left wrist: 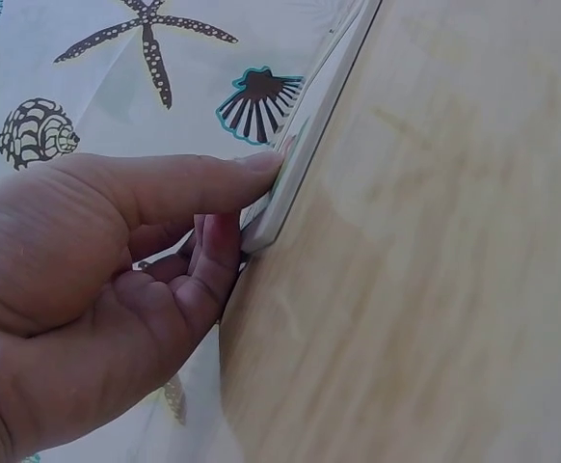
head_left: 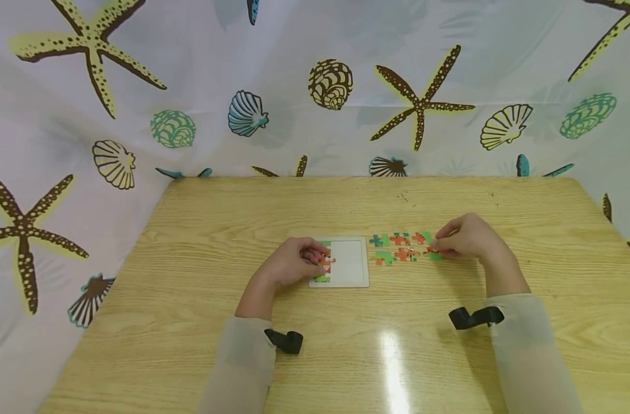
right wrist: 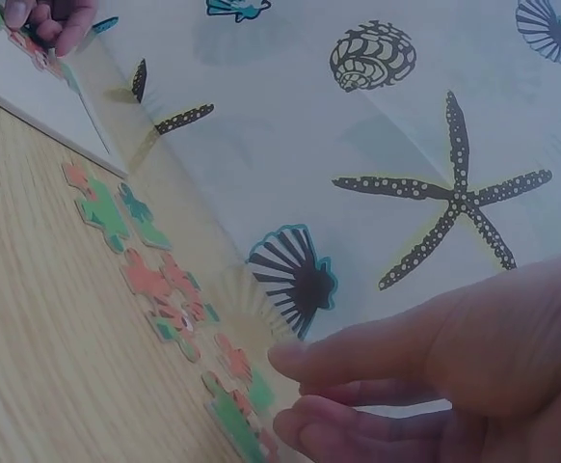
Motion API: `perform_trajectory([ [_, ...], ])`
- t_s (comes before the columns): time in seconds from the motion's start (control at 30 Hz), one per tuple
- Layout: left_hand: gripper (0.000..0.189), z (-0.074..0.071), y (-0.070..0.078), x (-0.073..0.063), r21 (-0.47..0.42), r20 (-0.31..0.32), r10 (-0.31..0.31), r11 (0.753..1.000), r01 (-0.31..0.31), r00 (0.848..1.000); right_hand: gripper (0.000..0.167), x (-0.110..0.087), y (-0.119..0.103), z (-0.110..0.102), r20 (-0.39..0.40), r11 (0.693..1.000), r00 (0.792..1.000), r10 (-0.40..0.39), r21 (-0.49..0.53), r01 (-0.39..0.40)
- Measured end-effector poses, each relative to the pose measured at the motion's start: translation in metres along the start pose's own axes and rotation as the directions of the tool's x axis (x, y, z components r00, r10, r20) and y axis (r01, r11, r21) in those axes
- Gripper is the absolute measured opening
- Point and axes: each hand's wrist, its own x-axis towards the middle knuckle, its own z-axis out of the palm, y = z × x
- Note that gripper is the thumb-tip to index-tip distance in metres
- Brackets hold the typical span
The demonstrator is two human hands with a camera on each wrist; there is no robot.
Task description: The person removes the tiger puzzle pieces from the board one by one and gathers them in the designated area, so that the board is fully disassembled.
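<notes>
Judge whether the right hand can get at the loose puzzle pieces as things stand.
Probably yes: the right hand is at the right end of the loose puzzle pieces, nothing visible blocks it, and the left hand is over at the puzzle tray.

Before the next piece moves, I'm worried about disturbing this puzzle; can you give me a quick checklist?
1. Tray resting on the table: ok.
2. Left hand holding the tray's left edge: ok.
3. Placed pieces inside the tray's left side: ok.
4. Bare space right of them: ok.
5. Loose pieces on the table, beside the tray: ok.
6. Right hand gripping a piece firmly: cannot tell; fingertips are at the rightmost pieces.
</notes>
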Motion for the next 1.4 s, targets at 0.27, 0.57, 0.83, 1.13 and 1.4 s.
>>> perform_trajectory([
  [0.27,0.025,-0.001,0.001,-0.003,-0.020,-0.002,-0.005,1.000,0.005,1.000,0.034,0.000,-0.011,0.008,0.035,0.994,0.994,-0.105,0.018,0.104],
  [0.57,0.025,0.000,-0.002,-0.002,-0.017,0.000,0.008,1.000,-0.008,1.000,0.035,0.010,-0.015,0.026,0.097,0.977,0.974,-0.207,0.078,0.200],
  [0.83,0.020,-0.001,0.001,-0.005,-0.029,-0.015,0.003,1.000,-0.004,1.000,0.035,0.018,-0.023,0.046,0.085,0.949,0.950,-0.300,0.129,0.288],
  [1.13,0.025,-0.002,0.002,-0.002,-0.023,-0.024,0.006,1.000,-0.006,1.000,0.032,0.031,-0.044,0.079,0.125,0.942,0.937,-0.327,0.121,0.313],
  [1.4,0.029,-0.003,0.001,-0.002,0.016,-0.038,-0.007,1.000,0.007,0.999,0.028,0.038,-0.058,0.106,0.102,0.947,0.946,-0.308,0.131,0.294],
])
